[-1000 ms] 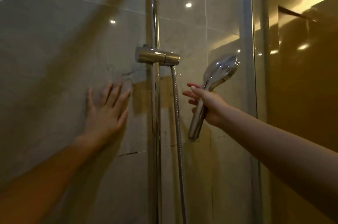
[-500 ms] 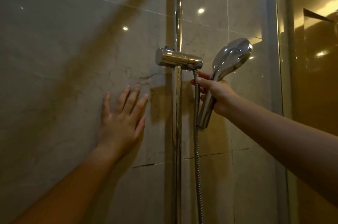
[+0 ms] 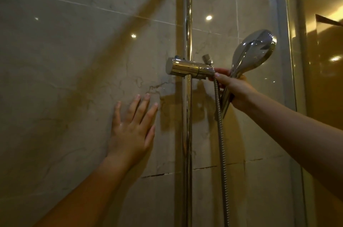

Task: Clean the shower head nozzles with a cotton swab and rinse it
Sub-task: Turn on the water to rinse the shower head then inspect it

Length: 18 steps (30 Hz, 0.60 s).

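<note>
My right hand grips the handle of a chrome shower head. The head is upright with its shiny back toward me, so the nozzle face is hidden. The hand sits just right of the chrome holder bracket on the vertical rail. A ribbed metal hose hangs down from beside the handle. My left hand lies flat on the tiled wall with fingers spread, left of the rail. No cotton swab is in sight.
Beige marble-look wall tiles fill the left and centre. A glass shower door with a metal frame stands at the right, close behind the shower head. A cracked grout line crosses the wall below the hands.
My right hand has carried the shower head up and leftward, closer to the holder bracket. The left hand has stayed flat on the wall.
</note>
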{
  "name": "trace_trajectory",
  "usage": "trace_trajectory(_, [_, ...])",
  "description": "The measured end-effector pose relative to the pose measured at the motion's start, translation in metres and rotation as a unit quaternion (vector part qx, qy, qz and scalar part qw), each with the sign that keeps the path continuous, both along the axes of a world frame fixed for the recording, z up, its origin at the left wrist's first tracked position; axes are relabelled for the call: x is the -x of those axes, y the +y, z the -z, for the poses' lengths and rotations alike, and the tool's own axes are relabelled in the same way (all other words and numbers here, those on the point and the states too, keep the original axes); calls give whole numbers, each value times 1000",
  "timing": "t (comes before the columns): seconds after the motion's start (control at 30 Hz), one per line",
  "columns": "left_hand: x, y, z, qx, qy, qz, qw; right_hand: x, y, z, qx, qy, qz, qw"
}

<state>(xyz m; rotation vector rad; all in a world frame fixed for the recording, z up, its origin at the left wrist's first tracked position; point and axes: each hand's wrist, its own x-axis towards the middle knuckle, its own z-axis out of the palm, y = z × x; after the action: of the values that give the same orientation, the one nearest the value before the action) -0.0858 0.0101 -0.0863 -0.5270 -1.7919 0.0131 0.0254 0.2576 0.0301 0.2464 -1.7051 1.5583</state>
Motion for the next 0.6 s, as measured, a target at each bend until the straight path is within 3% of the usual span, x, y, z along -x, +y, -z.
trace_trajectory(0.13, [2,0,-1,-2,9,-3,1000,-3,5,-9,76,37,-23,996])
trace_trajectory(0.37, [1,1,-2,-2,-15,20,1000,-32,-13,22,52,-13,-29,998])
trace_trajectory(0.53, [-8,-1,-6,-23,-88,75,993,-75,-28,59,57,-56,-24,997])
trace_trajectory(0.6, [-22,9,1,-73,-153,148,974,-96,-32,75,64,-83,-28,994])
